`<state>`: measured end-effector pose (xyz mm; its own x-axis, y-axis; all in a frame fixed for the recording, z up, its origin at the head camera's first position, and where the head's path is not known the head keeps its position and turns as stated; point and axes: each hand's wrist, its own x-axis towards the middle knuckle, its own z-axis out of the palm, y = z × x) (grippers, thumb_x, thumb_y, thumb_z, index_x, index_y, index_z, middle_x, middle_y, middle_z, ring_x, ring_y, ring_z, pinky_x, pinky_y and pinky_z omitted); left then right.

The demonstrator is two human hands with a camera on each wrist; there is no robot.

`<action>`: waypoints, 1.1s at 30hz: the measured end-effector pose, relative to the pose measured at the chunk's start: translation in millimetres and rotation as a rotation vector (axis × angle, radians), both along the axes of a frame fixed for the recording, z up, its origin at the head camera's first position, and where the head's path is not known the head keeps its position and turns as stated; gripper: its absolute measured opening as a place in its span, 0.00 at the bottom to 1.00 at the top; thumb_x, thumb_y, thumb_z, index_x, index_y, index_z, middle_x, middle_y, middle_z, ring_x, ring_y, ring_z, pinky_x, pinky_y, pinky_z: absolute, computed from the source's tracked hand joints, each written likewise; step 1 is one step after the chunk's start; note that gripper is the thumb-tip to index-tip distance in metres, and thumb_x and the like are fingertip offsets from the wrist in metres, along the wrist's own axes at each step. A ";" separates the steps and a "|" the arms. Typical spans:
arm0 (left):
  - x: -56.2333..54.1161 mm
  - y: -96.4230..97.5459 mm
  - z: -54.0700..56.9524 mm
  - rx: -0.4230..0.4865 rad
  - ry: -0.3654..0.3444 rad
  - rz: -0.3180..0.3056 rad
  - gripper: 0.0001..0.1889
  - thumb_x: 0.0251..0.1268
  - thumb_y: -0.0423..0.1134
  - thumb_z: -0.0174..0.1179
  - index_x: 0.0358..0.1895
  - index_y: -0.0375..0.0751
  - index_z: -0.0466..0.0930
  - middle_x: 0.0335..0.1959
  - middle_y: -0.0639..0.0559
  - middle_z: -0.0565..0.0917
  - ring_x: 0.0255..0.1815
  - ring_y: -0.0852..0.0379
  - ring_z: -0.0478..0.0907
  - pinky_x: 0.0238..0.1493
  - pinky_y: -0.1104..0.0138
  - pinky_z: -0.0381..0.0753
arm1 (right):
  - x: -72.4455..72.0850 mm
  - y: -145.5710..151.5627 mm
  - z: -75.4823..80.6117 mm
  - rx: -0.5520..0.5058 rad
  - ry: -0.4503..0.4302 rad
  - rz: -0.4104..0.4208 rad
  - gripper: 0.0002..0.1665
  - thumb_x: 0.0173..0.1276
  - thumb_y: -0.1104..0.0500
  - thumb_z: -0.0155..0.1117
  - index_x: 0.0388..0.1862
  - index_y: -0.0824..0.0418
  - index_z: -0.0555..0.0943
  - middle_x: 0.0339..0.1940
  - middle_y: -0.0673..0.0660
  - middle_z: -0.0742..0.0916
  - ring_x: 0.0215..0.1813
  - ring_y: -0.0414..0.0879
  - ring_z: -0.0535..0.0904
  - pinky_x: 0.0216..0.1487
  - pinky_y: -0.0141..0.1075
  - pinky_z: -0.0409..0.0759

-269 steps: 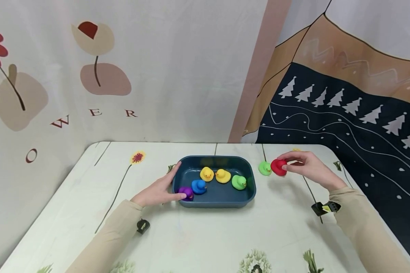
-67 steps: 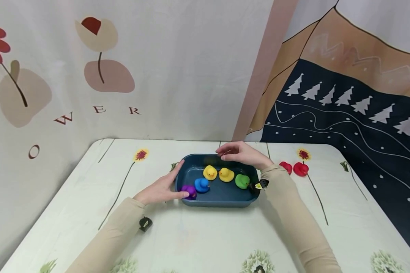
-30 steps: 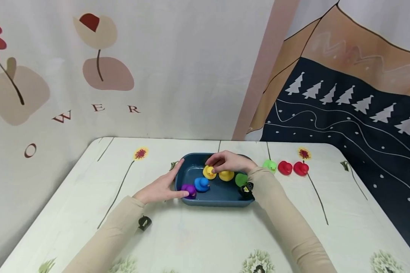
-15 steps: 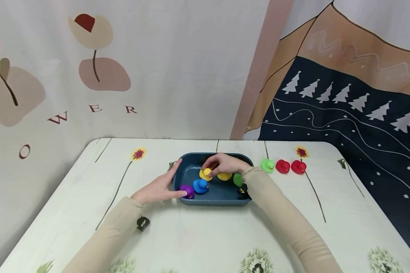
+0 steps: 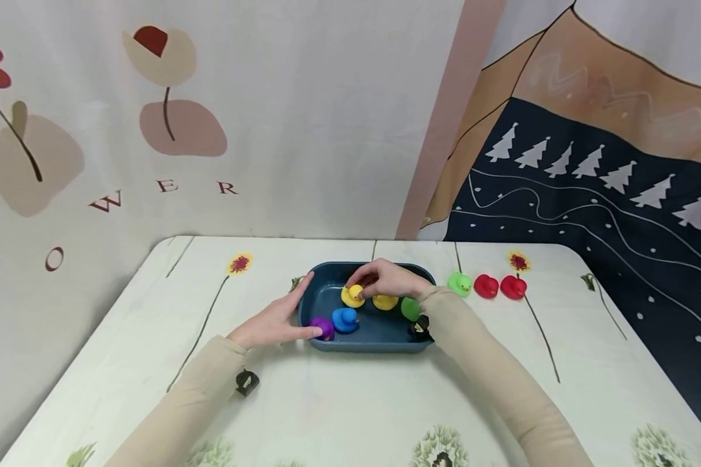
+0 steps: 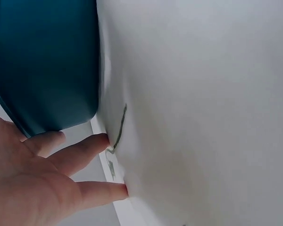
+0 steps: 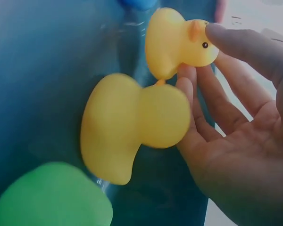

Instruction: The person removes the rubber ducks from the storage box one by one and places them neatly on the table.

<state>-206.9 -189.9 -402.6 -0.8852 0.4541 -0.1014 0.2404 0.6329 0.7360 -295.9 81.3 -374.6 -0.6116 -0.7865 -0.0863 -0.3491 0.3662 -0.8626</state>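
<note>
Inside a dark blue bin (image 5: 369,347), my right hand (image 5: 394,279) pinches a yellow rubber duck (image 5: 352,296) by its head. In the right wrist view the thumb (image 7: 247,47) presses one side of the head, with fingers on the other. A second yellow duck (image 7: 115,129) sits beside those fingers. My left hand (image 5: 271,324) grips the bin's left end, its thumb over the rim beside a purple duck (image 5: 325,329). The left wrist view shows other fingers (image 6: 80,153) stretched along the outer wall, tips at the cloth.
A blue duck (image 5: 345,320) and a green duck (image 5: 410,308), partly hidden by the right wrist, are also in the bin. To its right, a light green duck (image 5: 459,284) and two red ducks (image 5: 486,286) stand in a row on the flowered cloth (image 5: 350,408).
Earlier my right hand held a red duck right of the bin; later it came over the bin, down onto the yellow duck, and shifted it slightly left. My left hand stayed at the bin.
</note>
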 end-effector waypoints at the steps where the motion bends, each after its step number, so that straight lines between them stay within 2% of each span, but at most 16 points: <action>1: -0.1 0.3 -0.1 -0.001 0.002 0.001 0.57 0.57 0.59 0.66 0.79 0.52 0.33 0.77 0.38 0.48 0.73 0.35 0.52 0.65 0.41 0.58 | 0.4 1.0 1.0 -0.005 0.000 -0.002 0.15 0.65 0.70 0.64 0.51 0.69 0.82 0.45 0.58 0.85 0.43 0.50 0.79 0.49 0.36 0.79; 12: -2.0 1.8 1.3 0.021 0.038 0.002 0.60 0.52 0.56 0.71 0.79 0.46 0.36 0.77 0.40 0.48 0.74 0.36 0.50 0.65 0.41 0.57 | 5.4 11.0 21.2 -0.065 -0.004 -0.058 0.16 0.66 0.68 0.63 0.54 0.66 0.82 0.47 0.57 0.85 0.44 0.50 0.79 0.50 0.38 0.78; 17: -6.3 1.1 1.0 0.034 0.047 -0.024 0.63 0.48 0.54 0.74 0.78 0.43 0.35 0.76 0.35 0.50 0.73 0.35 0.51 0.65 0.40 0.57 | 9.1 20.3 31.5 -0.100 0.008 -0.075 0.17 0.67 0.67 0.64 0.54 0.66 0.82 0.49 0.58 0.84 0.45 0.51 0.79 0.52 0.39 0.78; 21: -8.4 -1.2 -1.1 0.035 0.034 -0.048 0.64 0.48 0.55 0.74 0.78 0.44 0.33 0.74 0.32 0.53 0.70 0.33 0.56 0.63 0.39 0.59 | 13.8 30.2 37.4 -0.110 0.010 -0.096 0.17 0.67 0.67 0.64 0.55 0.66 0.81 0.49 0.58 0.84 0.46 0.51 0.79 0.52 0.39 0.78; 28: -9.7 -4.6 -2.1 0.035 0.030 -0.072 0.64 0.48 0.55 0.74 0.78 0.47 0.32 0.71 0.31 0.59 0.59 0.39 0.69 0.59 0.42 0.67 | 20.1 48.5 45.4 -0.129 -0.001 -0.148 0.18 0.67 0.67 0.64 0.56 0.67 0.81 0.51 0.59 0.83 0.47 0.52 0.79 0.51 0.39 0.79; 33: -10.4 -5.3 -1.2 0.031 0.018 -0.075 0.64 0.48 0.56 0.73 0.78 0.50 0.30 0.69 0.30 0.62 0.48 0.46 0.74 0.55 0.46 0.70 | 25.8 63.5 48.9 -0.149 -0.002 -0.176 0.18 0.66 0.67 0.65 0.56 0.67 0.80 0.52 0.60 0.83 0.47 0.53 0.80 0.50 0.38 0.79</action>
